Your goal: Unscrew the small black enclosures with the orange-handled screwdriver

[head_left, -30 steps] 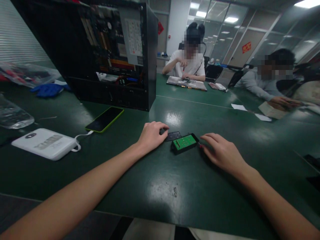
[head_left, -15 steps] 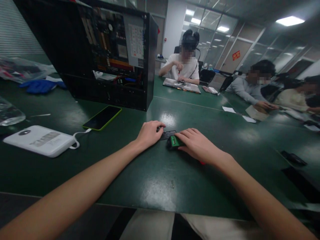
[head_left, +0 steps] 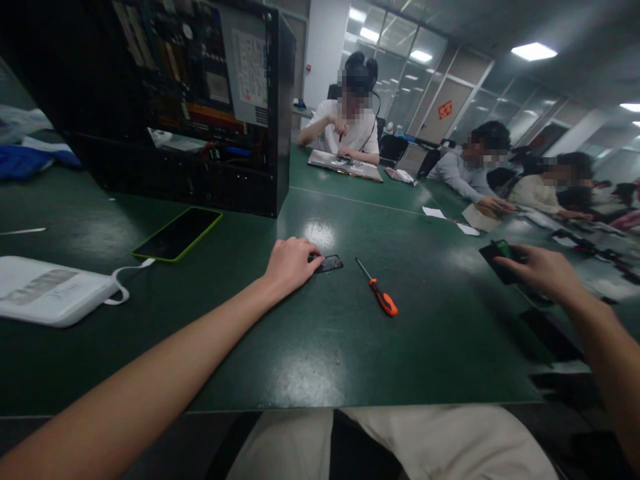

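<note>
My left hand (head_left: 291, 265) rests on the green table with its fingers curled at the left end of a flat black frame-like part (head_left: 331, 263); what is under the fingertips is hidden. Raised at the right, my right hand (head_left: 547, 270) is closed on a black part with a green circuit board (head_left: 501, 252). Between the hands a screwdriver (head_left: 383, 298) with an orange and black handle lies on the table, its shaft pointing up and left.
An open black computer case (head_left: 280, 113) stands at the back left. Before it lie a phone (head_left: 179, 235) and a white power bank (head_left: 55, 290), joined by a cable. Dark items lie at the right. Several people sit beyond.
My right hand has moved far to the right, carrying the green board and black part away from my left hand. The screwdriver now shows fully. The view has turned right.
</note>
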